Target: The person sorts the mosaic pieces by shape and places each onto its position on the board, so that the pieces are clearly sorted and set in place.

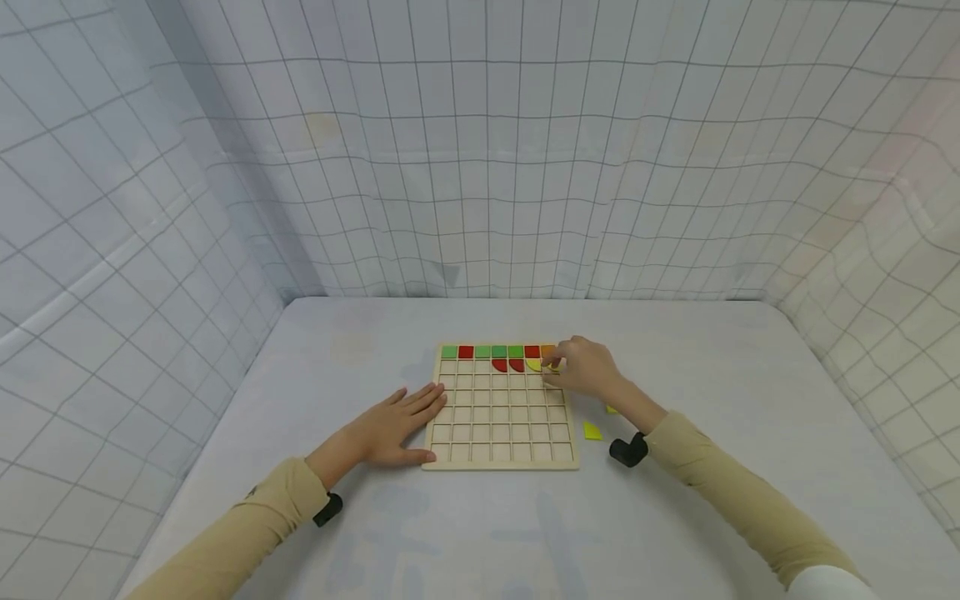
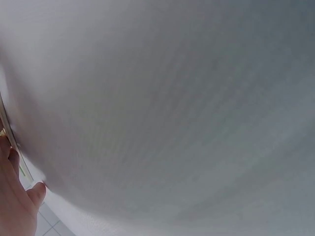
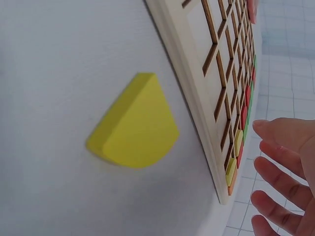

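Observation:
A wooden grid board [image 1: 501,466] lies on the table. My left hand [image 1: 390,427] rests flat at its left edge, fingertips on the frame and thumb near the lower corner. Over the board's upper right corner is my right hand [image 1: 588,367], its fingers bent loosely with nothing between them in the right wrist view. Just by those fingertips, a yellow quarter-circle piece [image 3: 230,172] sits in the second row's end cell. Left of it are another yellow piece [image 1: 533,365] and two red quarter-circle pieces [image 1: 517,365]. Green, red and orange squares [image 1: 498,352] fill the top row.
A loose yellow quarter-circle piece [image 1: 592,431] lies on the table right of the board. Another yellow piece [image 1: 611,409] is partly hidden by the right wrist. White gridded curtains [image 1: 517,167] enclose the table's back and sides.

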{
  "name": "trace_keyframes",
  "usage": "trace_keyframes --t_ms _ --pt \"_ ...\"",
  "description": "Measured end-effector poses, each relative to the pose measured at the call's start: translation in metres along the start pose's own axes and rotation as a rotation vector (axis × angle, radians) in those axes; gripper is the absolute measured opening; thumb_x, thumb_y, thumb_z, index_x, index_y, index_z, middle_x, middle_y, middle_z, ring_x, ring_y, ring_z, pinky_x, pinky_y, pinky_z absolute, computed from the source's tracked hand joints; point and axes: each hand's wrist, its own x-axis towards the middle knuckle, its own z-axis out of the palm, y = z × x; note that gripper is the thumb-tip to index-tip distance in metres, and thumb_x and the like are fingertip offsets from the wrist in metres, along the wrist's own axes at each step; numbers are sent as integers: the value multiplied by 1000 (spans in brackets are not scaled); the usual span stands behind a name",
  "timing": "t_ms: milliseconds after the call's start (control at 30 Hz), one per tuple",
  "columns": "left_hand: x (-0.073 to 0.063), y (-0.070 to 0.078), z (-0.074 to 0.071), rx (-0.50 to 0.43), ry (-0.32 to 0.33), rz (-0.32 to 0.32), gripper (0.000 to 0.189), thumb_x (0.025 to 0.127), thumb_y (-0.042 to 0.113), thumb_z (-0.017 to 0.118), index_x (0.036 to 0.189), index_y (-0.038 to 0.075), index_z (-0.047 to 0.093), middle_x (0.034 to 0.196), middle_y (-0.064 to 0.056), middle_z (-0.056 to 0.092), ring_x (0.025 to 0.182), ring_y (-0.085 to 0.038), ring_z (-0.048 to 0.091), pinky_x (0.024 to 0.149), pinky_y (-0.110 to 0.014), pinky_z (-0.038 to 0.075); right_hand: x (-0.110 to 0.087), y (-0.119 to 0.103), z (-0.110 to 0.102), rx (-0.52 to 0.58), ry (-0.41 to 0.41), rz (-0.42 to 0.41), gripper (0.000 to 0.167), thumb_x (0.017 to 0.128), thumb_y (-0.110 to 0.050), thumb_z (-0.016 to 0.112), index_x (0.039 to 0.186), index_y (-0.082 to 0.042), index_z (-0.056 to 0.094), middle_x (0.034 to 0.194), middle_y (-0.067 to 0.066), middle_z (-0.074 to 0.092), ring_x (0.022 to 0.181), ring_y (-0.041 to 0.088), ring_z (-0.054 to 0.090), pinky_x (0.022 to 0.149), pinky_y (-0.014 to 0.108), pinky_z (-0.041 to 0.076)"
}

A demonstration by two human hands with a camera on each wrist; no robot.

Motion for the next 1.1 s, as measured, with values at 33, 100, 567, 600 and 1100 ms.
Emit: trace_keyframes --t_ms 33,100,567,600,1100 --pt "0 0 0 -3 -2 -1 90 91 65 45 155 9 17 163 -9 11 150 -27 14 116 -58 20 -3 1 -1 1 -2 6 21 79 -34 77 92 -18 78 84 -5 72 76 14 57 53 22 41" --pt "0 1 -1 -8 -2 -1 90 91 64 46 155 8 17 163 -9 12 150 -27 14 116 -58 20 -8 4 -2 0 -8 14 22 79 -35 77 93 -18 78 85 -4 72 77 14 58 55 22 42" --pt "0 2 -2 5 -7 -4 90 91 65 45 154 7 18 162 -10 13 150 -28 16 116 -58 21 -38 36 -8 -17 -26 120 25 79 -38 75 97 -21 77 88 -5 70 76 12 56 57 22 41" --pt "0 2 -2 10 -8 -4 90 91 66 45 154 8 18 162 -10 12 150 -27 15 116 -58 21 -40 38 -9 -13 -26 123 25 79 -38 75 97 -20 77 88 -4 70 75 12 55 57 22 42" --pt "2 0 0 2 -2 -6 90 91 66 45 154 8 18 162 -10 12 150 -28 15 116 -58 20 -67 57 -15 28 -25 140 23 79 -35 76 95 -18 77 84 -6 69 72 11 53 57 23 41"
